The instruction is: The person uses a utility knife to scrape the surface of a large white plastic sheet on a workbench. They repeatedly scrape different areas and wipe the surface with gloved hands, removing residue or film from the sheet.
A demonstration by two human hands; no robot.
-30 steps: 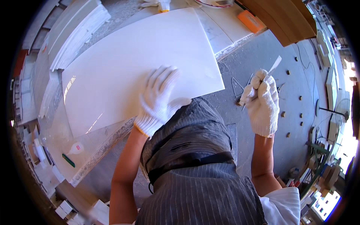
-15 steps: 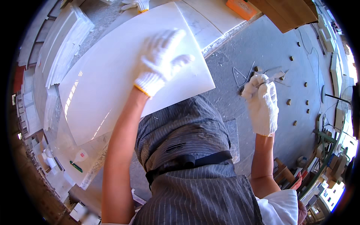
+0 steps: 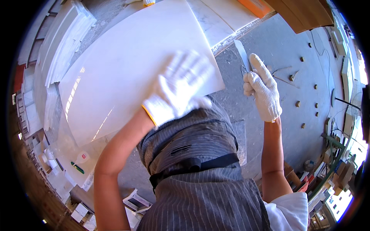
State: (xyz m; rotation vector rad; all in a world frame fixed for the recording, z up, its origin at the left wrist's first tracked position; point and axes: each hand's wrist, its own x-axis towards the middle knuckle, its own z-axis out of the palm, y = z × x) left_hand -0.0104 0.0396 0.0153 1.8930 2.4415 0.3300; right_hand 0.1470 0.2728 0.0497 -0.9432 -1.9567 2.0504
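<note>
A large glossy white slab (image 3: 127,65) with a curved far edge lies in front of me on the left. My left hand (image 3: 179,86), in a white knit glove with a yellow cuff, is spread over the slab's near right corner, its fingers blurred by motion. I cannot tell whether the palm touches the surface. To the right of the slab, my gloved right hand (image 3: 264,90) is closed round a flat-bladed scraper, its index finger stretched up. The scraper's metal blade (image 3: 242,54) points up and left; its handle is hidden in the glove.
Stacked white slabs (image 3: 69,42) stand at the left. A green-handled tool (image 3: 77,168) lies near the table's left front. An orange box (image 3: 256,7) and a cardboard box (image 3: 300,13) are at the far right. Several small blocks (image 3: 298,104) and wires lie on the grey floor.
My left hand has swept toward me and to the right across the slab. My right hand has turned, so the scraper's blade now points up and left instead of right.
</note>
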